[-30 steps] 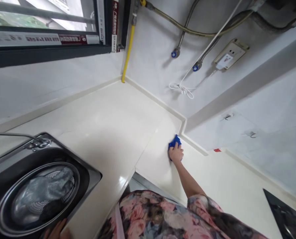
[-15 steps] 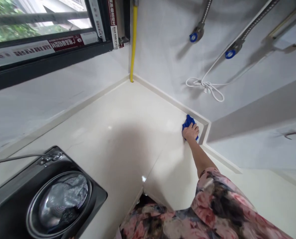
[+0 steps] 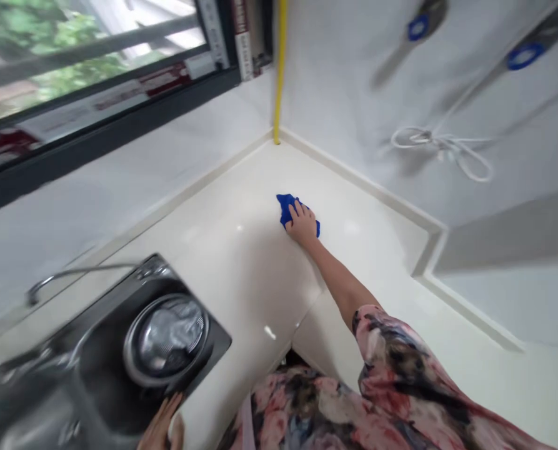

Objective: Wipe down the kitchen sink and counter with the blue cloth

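Observation:
My right hand (image 3: 302, 224) presses a blue cloth (image 3: 285, 205) flat on the cream countertop (image 3: 222, 231), fingers over the cloth. The cloth sticks out beyond the fingertips and on both sides of the hand. At the bottom, my left hand (image 3: 164, 428) rests by the front edge of the dark sink (image 3: 217, 344), fingers extended and nothing seen in it. A round metal basin (image 3: 133, 359) stands in the sink, with a metal strainer and something clear and crumpled inside.
A faucet (image 3: 86, 269) reaches over the counter at left. The yellow pipe (image 3: 279, 81) enters the back corner. A raised ledge (image 3: 428, 253) juts in at right. White cable (image 3: 466, 156) and blue-ended fittings (image 3: 418, 28) hang on the wall.
My right hand and the cloth have moved left, away from the ledge corner toward the middle of the counter. My left hand has come into view by the sink. The view has shifted.

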Tool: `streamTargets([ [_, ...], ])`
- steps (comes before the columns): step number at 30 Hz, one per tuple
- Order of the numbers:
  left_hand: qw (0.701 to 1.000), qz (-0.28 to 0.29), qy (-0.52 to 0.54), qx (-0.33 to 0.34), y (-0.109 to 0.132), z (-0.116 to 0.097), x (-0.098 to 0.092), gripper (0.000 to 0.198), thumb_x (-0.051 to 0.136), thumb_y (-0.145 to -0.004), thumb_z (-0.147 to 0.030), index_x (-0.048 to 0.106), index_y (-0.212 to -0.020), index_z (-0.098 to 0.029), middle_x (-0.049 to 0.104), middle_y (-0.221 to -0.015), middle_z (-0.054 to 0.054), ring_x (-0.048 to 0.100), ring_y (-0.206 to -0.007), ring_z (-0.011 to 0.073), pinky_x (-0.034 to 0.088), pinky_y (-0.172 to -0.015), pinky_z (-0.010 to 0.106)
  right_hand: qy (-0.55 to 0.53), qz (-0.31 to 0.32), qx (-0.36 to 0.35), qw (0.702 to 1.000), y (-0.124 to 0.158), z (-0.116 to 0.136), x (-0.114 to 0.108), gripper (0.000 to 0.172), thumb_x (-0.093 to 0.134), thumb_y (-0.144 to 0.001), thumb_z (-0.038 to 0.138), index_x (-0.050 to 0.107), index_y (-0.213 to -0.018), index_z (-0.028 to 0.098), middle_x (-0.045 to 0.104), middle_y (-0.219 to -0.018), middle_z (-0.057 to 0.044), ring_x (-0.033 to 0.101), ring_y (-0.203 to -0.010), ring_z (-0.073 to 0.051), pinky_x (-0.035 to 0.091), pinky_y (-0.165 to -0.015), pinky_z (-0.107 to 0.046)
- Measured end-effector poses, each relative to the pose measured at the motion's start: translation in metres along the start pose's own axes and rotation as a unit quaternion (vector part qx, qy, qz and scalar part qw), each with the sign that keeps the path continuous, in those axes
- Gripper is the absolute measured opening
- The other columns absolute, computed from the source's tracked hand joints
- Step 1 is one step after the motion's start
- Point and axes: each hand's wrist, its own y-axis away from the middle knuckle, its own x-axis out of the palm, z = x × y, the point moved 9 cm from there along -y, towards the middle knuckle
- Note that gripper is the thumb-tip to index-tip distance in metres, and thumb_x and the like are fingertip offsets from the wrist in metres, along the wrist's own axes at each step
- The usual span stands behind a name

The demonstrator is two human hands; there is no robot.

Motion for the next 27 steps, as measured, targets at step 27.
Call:
streamTargets([
  [27,0.993,-0.097,0.053,0.031,0.028,-0.06,-0.008,0.045,0.047,-0.105,-0.031,0.067,-0.142,-0.017,0.065,-0.152,0.016,0.052,-0.151,0.0319,0.034,-0.133,0.062,-0.037,0.059,-0.331,0.941,0.365,0.148,0.015,0.056,0.049,-0.099,0.034,0.062,-0.153,0.027,0.057,-0.158,-0.015,0.055,-0.145,-0.032,0.048,-0.12,-0.053],
])
